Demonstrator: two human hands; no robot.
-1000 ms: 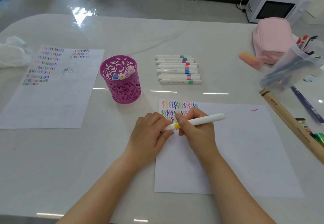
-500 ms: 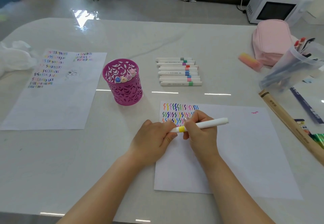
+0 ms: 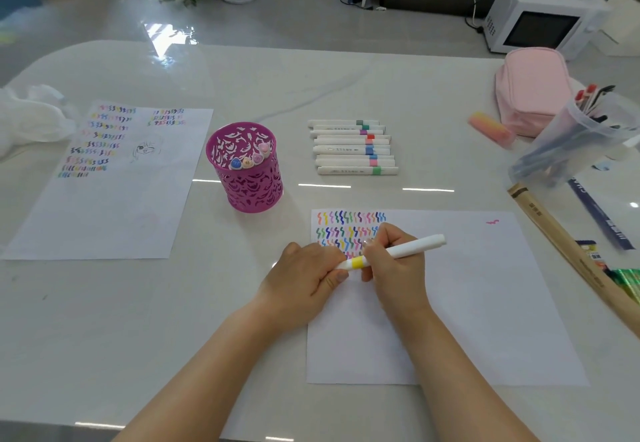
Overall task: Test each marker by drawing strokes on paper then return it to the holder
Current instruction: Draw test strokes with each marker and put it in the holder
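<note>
A white, yellow-banded marker [image 3: 412, 247] slants over squiggle-marked paper [image 3: 485, 303], with the magenta holder [image 3: 249, 182] upright nearby.

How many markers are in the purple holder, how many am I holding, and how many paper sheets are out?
Markers in purple holder: 4
Yellow-banded marker, held by left hand and right hand: 1
Sheets of paper: 2
Total: 7

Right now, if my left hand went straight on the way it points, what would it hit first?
Probably the right hand. The left hand points up and to the right along the marker that both grip, and the right hand sits just beyond it, almost touching.
</note>
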